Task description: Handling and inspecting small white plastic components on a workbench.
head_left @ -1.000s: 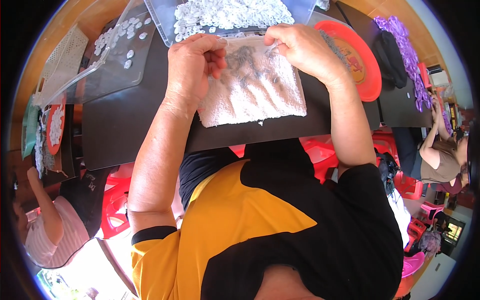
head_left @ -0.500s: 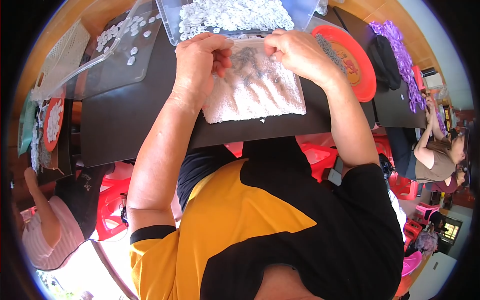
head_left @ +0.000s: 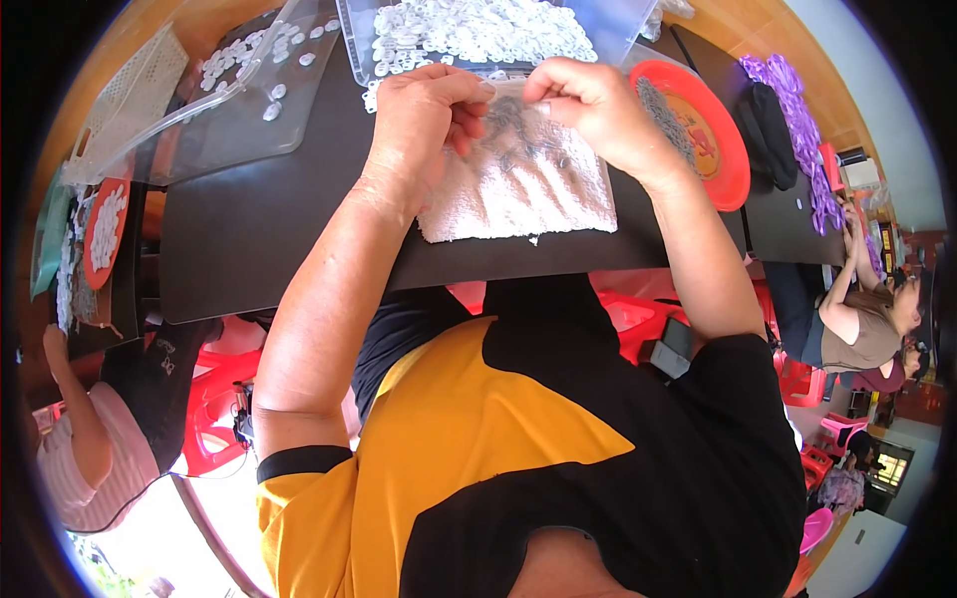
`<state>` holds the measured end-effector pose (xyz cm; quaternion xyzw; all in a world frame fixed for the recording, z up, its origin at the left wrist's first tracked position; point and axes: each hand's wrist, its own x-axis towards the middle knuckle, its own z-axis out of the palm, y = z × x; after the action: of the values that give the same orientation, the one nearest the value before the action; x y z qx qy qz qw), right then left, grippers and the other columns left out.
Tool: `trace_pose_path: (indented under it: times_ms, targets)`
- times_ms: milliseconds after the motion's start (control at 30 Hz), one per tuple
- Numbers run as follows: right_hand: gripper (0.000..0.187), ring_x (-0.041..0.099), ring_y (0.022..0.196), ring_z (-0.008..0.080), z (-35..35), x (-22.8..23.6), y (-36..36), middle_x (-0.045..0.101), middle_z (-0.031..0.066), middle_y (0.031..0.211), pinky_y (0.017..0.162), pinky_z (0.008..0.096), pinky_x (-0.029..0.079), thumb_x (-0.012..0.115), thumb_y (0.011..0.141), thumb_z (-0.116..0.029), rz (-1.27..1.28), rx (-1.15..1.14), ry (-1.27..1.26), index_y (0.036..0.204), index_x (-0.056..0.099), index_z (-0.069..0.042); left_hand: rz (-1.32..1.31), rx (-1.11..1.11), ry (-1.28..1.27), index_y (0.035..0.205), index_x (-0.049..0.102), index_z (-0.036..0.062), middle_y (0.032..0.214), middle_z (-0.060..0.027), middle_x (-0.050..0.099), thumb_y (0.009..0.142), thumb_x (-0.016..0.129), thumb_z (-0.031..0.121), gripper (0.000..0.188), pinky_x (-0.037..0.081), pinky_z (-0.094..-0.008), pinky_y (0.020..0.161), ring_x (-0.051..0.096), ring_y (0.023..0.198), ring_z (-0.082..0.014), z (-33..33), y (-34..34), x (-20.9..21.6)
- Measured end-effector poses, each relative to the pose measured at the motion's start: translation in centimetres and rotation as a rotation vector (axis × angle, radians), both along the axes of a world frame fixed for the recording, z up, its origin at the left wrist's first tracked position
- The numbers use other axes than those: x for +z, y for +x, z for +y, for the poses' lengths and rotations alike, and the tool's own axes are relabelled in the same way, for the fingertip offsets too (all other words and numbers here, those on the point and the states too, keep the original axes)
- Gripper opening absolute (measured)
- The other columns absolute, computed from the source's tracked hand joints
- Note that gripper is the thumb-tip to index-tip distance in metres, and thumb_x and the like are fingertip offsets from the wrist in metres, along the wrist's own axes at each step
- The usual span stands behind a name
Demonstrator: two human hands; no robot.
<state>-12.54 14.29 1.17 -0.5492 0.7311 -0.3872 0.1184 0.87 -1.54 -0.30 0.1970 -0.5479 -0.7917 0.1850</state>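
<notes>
My left hand (head_left: 424,115) and my right hand (head_left: 586,108) are raised over the far part of a pale pink towel (head_left: 518,204). Thumb and fingertips of each hand are pinched together, and whatever they hold is too small to make out. A short gap lies between the two hands. Between them, a loose heap of small grey pieces (head_left: 510,128) lies on the towel. Just beyond my hands stands a clear plastic bin (head_left: 361,45) with many small white oval pieces (head_left: 483,30) in it.
A red plate (head_left: 736,149) with small grey pieces is at the right, beside a black cloth item (head_left: 768,135) and purple ribbons (head_left: 778,75). At the left are a clear lid (head_left: 239,140) with scattered white pieces and a white basket (head_left: 140,85). Other people sit on both sides.
My hands, still pinched, appear slightly farther right over the towel. The whole view has shifted a little, with the bin and towel farther right too.
</notes>
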Motion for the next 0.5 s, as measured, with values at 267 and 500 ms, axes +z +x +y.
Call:
trace_pose_path:
  times_ms: [267, 500]
  targets:
    - [0.013, 0.054, 0.071, 0.0054, -1.8, 1.6, 0.7, 0.065, -0.0007, 0.083, 0.064, 0.0211, 0.045, 0.06, 0.086, 0.0, -0.295, -0.038, -0.252, 0.096, 0.068, -0.004, 0.041, -0.139, 0.057, 0.092, 0.062, -0.0033, 0.073, -0.0068, 0.061, 0.088, 0.064, 0.008, 0.012, 0.042, -0.0253, 0.048, 0.058, 0.058, -0.0137, 0.0, -0.1, 0.0]
    - [0.012, 0.058, 0.075, 0.007, -2.4, 1.0, 2.1, 0.067, 0.0019, 0.084, 0.067, 0.0227, 0.048, 0.061, 0.086, 0.0, -0.227, -0.09, -0.338, 0.096, 0.067, 0.0, 0.073, -0.133, 0.072, 0.095, 0.061, -0.0039, 0.077, -0.0072, 0.062, 0.091, 0.06, 0.01, 0.014, 0.042, -0.0259, 0.05, 0.058, 0.061, -0.0143, 0.2, 0.0, 0.3]
